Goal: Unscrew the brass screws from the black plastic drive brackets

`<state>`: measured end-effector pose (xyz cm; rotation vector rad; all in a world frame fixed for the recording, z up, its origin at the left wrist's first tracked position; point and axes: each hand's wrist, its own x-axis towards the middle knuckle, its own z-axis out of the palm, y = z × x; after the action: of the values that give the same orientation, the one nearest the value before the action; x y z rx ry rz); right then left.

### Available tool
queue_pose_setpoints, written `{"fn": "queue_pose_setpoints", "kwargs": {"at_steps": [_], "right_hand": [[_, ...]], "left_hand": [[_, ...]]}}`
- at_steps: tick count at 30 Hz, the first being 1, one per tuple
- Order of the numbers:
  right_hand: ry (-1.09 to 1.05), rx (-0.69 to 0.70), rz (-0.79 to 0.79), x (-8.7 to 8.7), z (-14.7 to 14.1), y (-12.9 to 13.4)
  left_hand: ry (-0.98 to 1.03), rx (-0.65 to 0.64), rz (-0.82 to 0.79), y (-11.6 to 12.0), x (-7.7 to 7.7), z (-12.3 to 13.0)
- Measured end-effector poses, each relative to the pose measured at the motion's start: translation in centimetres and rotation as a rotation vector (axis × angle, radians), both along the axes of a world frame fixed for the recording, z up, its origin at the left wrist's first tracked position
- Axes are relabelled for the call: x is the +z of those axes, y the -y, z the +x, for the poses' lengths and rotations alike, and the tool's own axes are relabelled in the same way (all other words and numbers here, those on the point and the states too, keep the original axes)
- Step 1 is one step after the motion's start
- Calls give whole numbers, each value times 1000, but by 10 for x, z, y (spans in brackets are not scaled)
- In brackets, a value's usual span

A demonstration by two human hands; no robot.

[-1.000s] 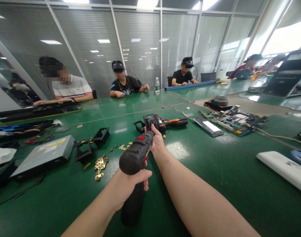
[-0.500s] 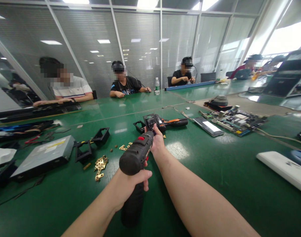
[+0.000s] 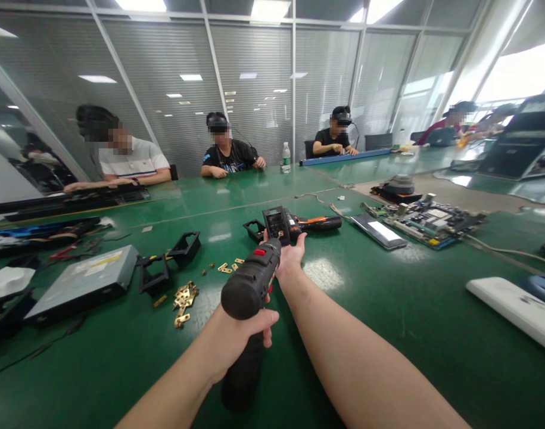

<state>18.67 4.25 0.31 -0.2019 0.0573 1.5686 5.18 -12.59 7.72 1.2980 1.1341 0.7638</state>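
Observation:
A black cordless drill (image 3: 249, 280) is in my left hand (image 3: 236, 333), its fingers wrapped round the grip and its chuck directed away from me. Beyond the chuck, my right hand (image 3: 290, 257) supports a small black plastic frame (image 3: 276, 225) on its fingers, with the thumb raised off to the side. The drill's front end overlaps the near side of this frame, so I cannot tell whether the bit touches it. Just behind the frame lies a second, black and orange power drill (image 3: 319, 224). Another black frame (image 3: 254, 230) sits to its left.
Left of the drill are brass brackets (image 3: 184, 298), two black frames (image 3: 185, 247) (image 3: 155, 274) and a silver disc drive (image 3: 84, 280). To the right lie a phone (image 3: 378, 231), a circuit board (image 3: 433, 220) and a white case (image 3: 513, 313). Several people sit across the green table (image 3: 366, 357).
My right thumb has lifted off the black frame and now points out to the right. More of the frame's inside shows. My left hand keeps the drill in nearly the same place.

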Motion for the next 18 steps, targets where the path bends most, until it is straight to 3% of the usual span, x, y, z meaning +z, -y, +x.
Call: {"fn": "queue_pose_setpoints", "kwargs": {"at_steps": [18], "right_hand": [[-10,-6,-14,-1,-1,-3]], "left_hand": [[-45,19,16,-2,-6,0]]}}
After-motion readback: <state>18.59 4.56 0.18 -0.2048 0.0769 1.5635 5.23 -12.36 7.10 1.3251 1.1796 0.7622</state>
